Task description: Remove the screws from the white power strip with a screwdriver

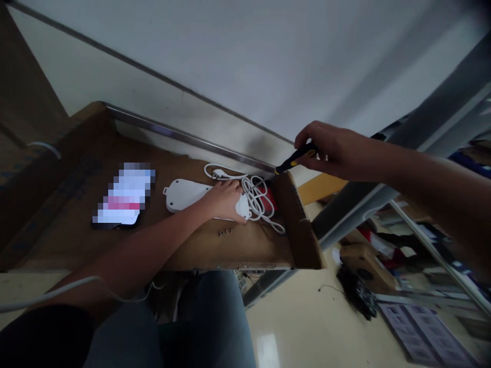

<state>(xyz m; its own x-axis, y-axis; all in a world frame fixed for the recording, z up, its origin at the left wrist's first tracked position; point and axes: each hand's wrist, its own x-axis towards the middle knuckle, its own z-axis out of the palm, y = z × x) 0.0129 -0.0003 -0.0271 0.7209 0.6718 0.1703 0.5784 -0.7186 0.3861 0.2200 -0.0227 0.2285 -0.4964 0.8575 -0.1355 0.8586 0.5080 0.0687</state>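
At the left, note the cardboard tray (72, 148) and, flat inside it, a phone (125, 197) with a lit screen; best left well apart from the work. Moving rightward, find the white power strip (186, 196), apparently face down near the middle of the tray, with small dark holes in its left end. Just past its far edge, see the plug (220, 174). By its near edge, see a few small screws (225, 232) loose on the cardboard; better herd them into one spot, clear of the wrist, to avoid flicking any away. Over the strip's right half, see the left grip (227, 199), spread across the body and grasping it; press evenly there, with fingertips set back from the blade. Further right, see the coiled cord (258, 197), partly over a red object (269, 198); nudge loops off the shaft for a free turn. Last, see the screwdriver (286, 164), slanting down leftward to the strip's right end, clasped by its handle in the right grip (326, 148). Cannot tell, in this dim light, whether seated in a screw. For good purchase, steepen towards upright, press straight down, turn slowly.
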